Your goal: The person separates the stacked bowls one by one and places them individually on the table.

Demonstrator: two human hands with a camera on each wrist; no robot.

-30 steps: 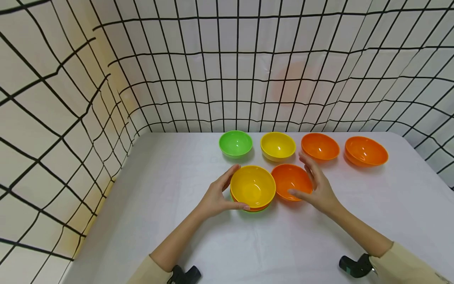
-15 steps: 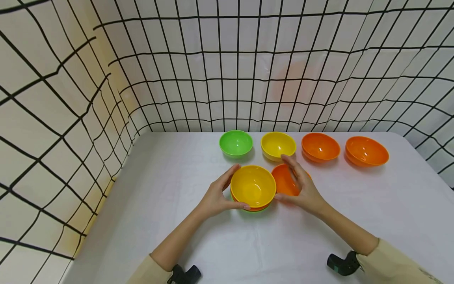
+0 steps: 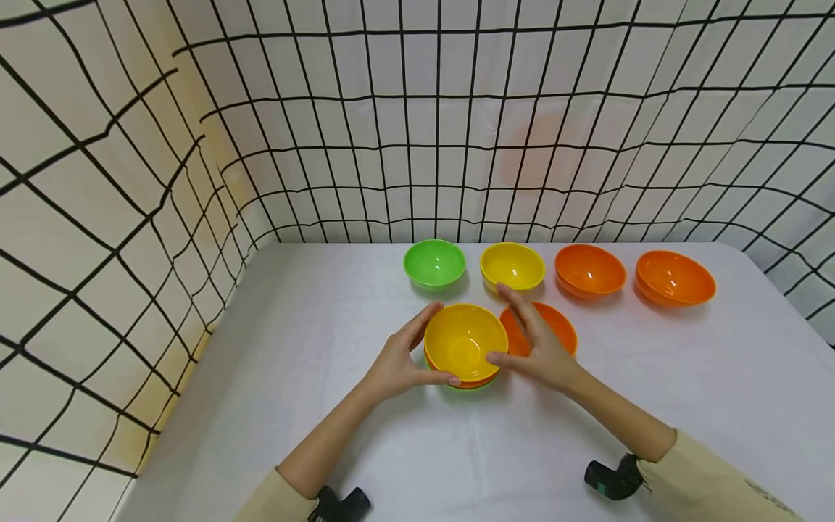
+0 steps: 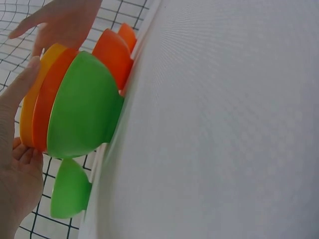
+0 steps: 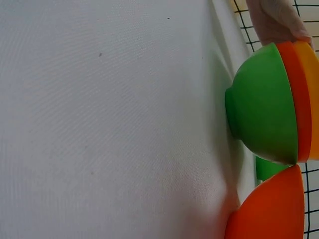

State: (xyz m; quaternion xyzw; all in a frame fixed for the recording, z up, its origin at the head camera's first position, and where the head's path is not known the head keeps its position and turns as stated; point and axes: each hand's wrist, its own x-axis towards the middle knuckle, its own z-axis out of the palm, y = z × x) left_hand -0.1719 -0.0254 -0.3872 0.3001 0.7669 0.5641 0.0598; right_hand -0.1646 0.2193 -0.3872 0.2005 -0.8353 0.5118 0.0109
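A nested stack stands on the table, with a yellow bowl [image 3: 464, 341] on top, an orange bowl [image 4: 44, 104] in the middle and a green bowl [image 4: 82, 109] at the bottom. My left hand [image 3: 394, 362] holds the stack from its left side, thumb at the near rim and fingers at the far rim. Spread over a single orange bowl [image 3: 557, 326], my right hand [image 3: 544, 355] holds nothing; its thumb overlaps the yellow bowl's right rim in the head view. That orange bowl sits right against the stack, partly hidden by the right hand.
Along the back of the white table [image 3: 293, 326] runs a row: a green bowl [image 3: 433, 264], a yellow bowl [image 3: 512, 265], an orange bowl [image 3: 589, 270] and another orange bowl [image 3: 675, 278]. Black-gridded white walls [image 3: 417, 130] rise behind and at the sides.
My right hand has moved left across the single orange bowl to the stack's right rim. The left hand and all the bowls have stayed in place.
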